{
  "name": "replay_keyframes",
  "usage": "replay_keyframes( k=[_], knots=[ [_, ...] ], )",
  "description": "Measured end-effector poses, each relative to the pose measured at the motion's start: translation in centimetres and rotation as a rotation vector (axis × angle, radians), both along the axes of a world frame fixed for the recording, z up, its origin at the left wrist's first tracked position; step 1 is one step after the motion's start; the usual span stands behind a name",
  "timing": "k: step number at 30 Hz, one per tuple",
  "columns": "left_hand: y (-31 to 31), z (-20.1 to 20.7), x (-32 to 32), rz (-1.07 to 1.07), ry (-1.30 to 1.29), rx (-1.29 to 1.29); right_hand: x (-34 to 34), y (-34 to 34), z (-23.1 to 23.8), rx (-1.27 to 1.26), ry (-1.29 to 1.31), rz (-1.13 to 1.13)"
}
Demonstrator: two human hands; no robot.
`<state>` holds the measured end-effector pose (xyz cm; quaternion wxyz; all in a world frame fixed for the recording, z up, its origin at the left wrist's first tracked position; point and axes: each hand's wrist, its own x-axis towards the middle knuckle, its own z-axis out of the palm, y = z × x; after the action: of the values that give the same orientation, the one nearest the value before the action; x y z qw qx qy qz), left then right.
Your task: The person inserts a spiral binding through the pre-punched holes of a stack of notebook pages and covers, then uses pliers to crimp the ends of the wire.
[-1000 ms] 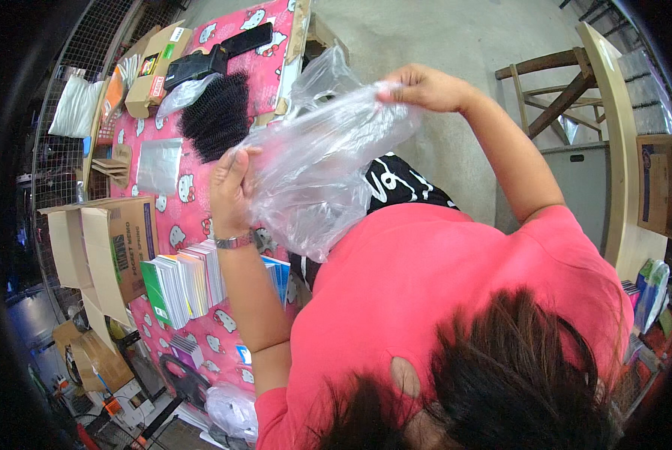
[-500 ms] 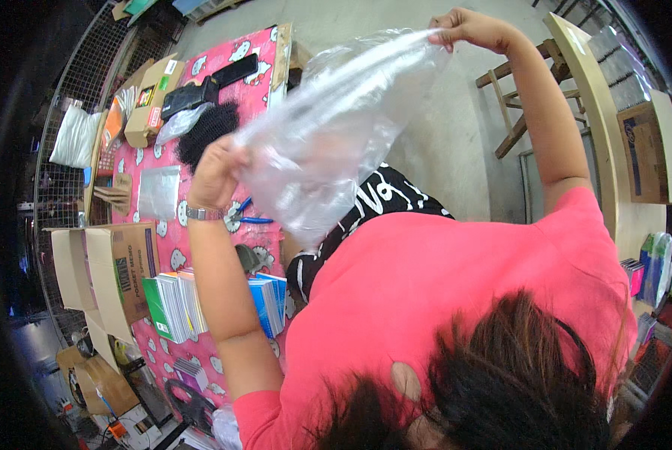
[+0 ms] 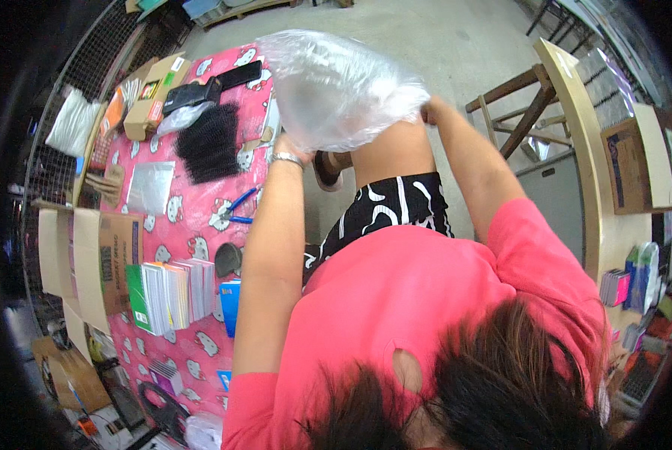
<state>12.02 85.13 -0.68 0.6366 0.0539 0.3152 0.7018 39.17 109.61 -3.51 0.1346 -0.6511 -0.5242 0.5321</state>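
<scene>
A large clear plastic bag billows out in front of me, puffed full of air over the floor and the table's edge. At its near left corner my left hand grips the film, a metal watch on the wrist; the bag covers most of those fingers. My right hand is closed on the bag's right edge, its fingertips turned away from view. Beside my left forearm, blue-handled pliers lie on the pink patterned table.
On the table are a black mesh bundle, a flat clear packet, a phone and a row of notebooks. An open carton stands at the left. To the right are a wooden trestle and another carton.
Both hands have come down and nearer my body, the right one by far the most. The bag has gone from a stretched, slanting sheet to a puffed-out shape.
</scene>
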Motion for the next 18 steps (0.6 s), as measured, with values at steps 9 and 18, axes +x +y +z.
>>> replay_keyframes(
  k=[9, 18],
  knots=[
    [-7.7, -5.3, 2.7, 0.118, -0.128, -0.686, 5.0, -12.2, -8.2, -0.127, -0.397, 0.349],
    [-9.3, -0.6, 5.1, 0.457, -0.266, -0.044, -0.5, -9.1, -2.0, -0.077, 0.25, 0.139]
  ],
)
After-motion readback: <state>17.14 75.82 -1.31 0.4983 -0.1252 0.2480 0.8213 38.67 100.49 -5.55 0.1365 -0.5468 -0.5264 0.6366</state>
